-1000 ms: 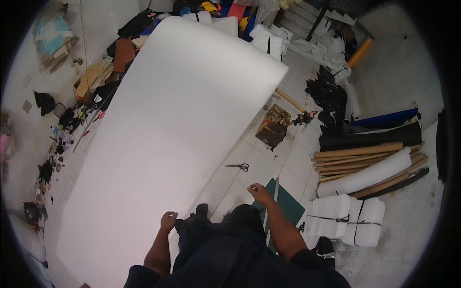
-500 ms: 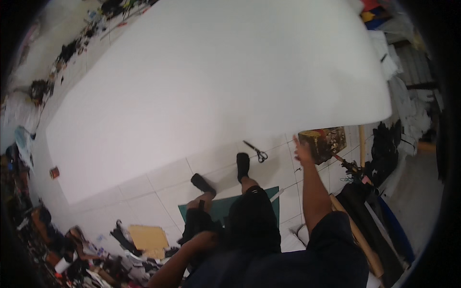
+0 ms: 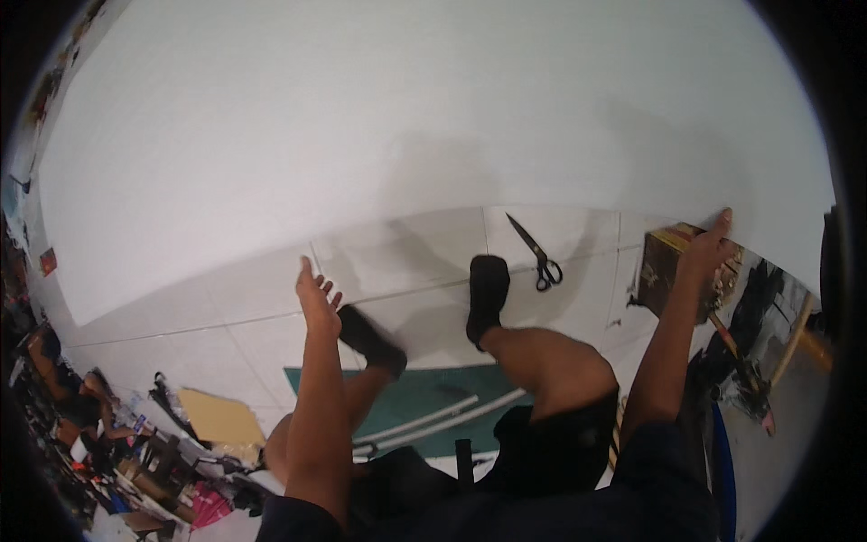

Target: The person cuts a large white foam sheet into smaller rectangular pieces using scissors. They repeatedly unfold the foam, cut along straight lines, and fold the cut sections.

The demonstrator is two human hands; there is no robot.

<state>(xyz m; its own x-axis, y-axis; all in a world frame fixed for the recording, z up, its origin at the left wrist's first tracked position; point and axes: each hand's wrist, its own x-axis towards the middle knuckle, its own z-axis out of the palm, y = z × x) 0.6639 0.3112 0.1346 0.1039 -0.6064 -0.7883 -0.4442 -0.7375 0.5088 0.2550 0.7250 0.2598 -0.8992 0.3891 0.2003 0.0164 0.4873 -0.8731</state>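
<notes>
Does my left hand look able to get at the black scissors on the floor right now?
Likely yes, with a bend down: the left hand looks empty, and the scissors lie uncovered on the floor tiles, though the right foot is close by.

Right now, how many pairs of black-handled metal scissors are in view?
1: the black-handled scissors lie on the white tiled floor near the large white sheet. Clutter at lower left may hide others.
</notes>
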